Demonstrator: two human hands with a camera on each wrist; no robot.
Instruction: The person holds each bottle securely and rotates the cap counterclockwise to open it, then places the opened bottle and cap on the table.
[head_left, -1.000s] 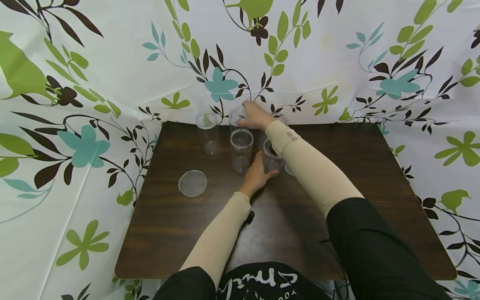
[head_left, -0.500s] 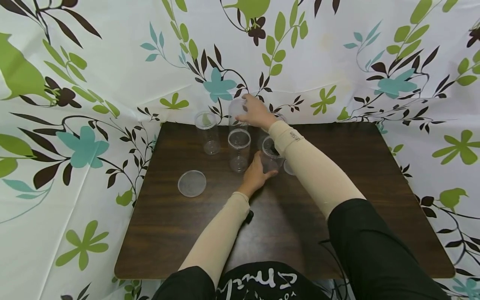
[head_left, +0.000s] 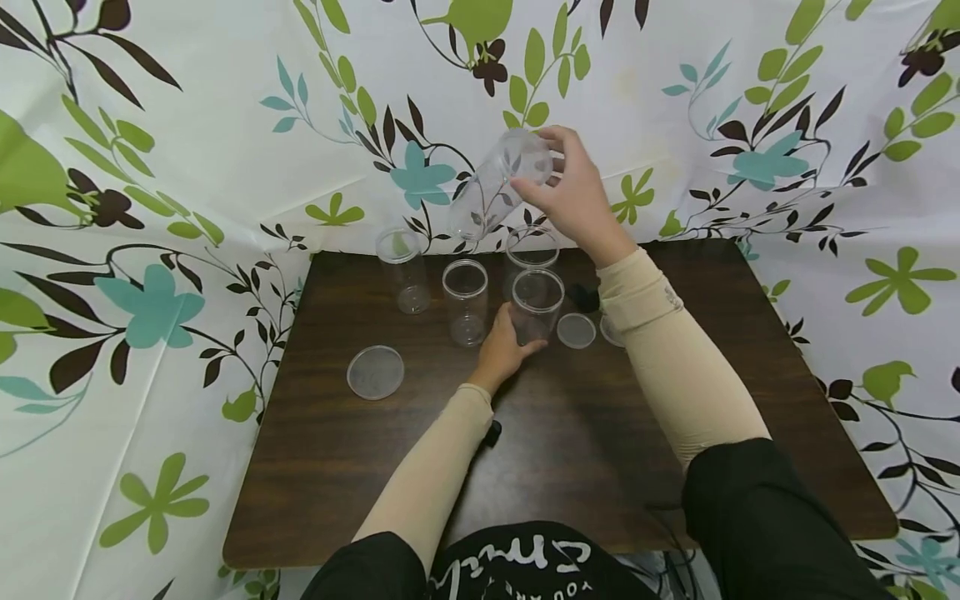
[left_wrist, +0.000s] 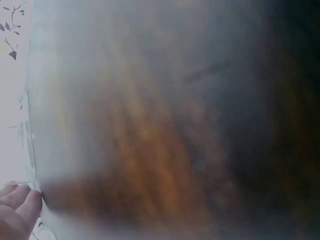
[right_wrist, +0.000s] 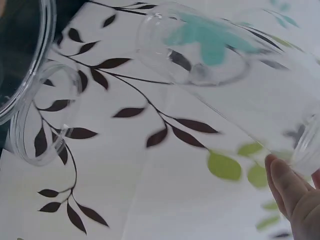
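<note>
My right hand (head_left: pixel 573 187) grips a clear plastic jar (head_left: pixel 483 196) by its wider end, held tilted in the air against the patterned cloth. In the right wrist view the same jar (right_wrist: pixel 210 67) slants up to the left from the fingers (right_wrist: pixel 287 182). My left hand (head_left: pixel 501 354) holds another clear jar (head_left: pixel 537 304) upright on the table, thumb at its front and fingers at its left side. Only fingertips (left_wrist: pixel 30 205) show in the left wrist view, which is mostly blurred.
Upright clear jars stand close by: one at the left hand (head_left: pixel 467 312), a second behind it (head_left: pixel 405 279), a third at the back (head_left: pixel 531 243). Flat round lids lie on the dark wooden table (head_left: pixel 300 467): one left (head_left: pixel 376 372), one right (head_left: pixel 576 331). Patterned cloth (head_left: pixel 645 108) rises behind.
My right hand has lifted the back jar off the table and moved it up and right, tilting it. The left hand still holds its jar.
</note>
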